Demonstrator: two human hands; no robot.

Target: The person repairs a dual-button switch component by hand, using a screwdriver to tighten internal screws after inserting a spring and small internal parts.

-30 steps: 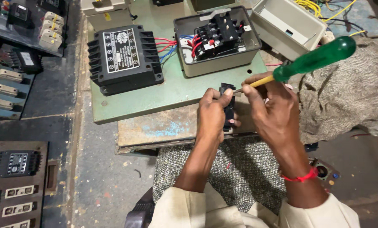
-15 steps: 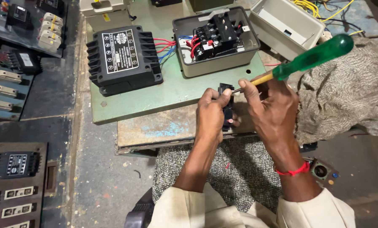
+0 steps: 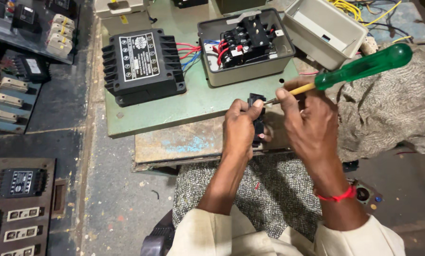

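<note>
At the centre of the frame, the left hand [image 3: 241, 125] has its fingers closed around a small black part [image 3: 257, 118], held upright above the worktop [image 3: 174, 142]. The right hand [image 3: 309, 121] grips a green-handled screwdriver [image 3: 362, 68], its tip touching the part's top. Upper left of centre sits a black finned box [image 3: 143, 64]; to its right, an open grey box [image 3: 245, 45] with coloured wires.

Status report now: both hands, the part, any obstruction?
Left hand shut on small black part. Right hand shut on green-handled screwdriver, tip at the part's top. Nothing blocking.
</note>
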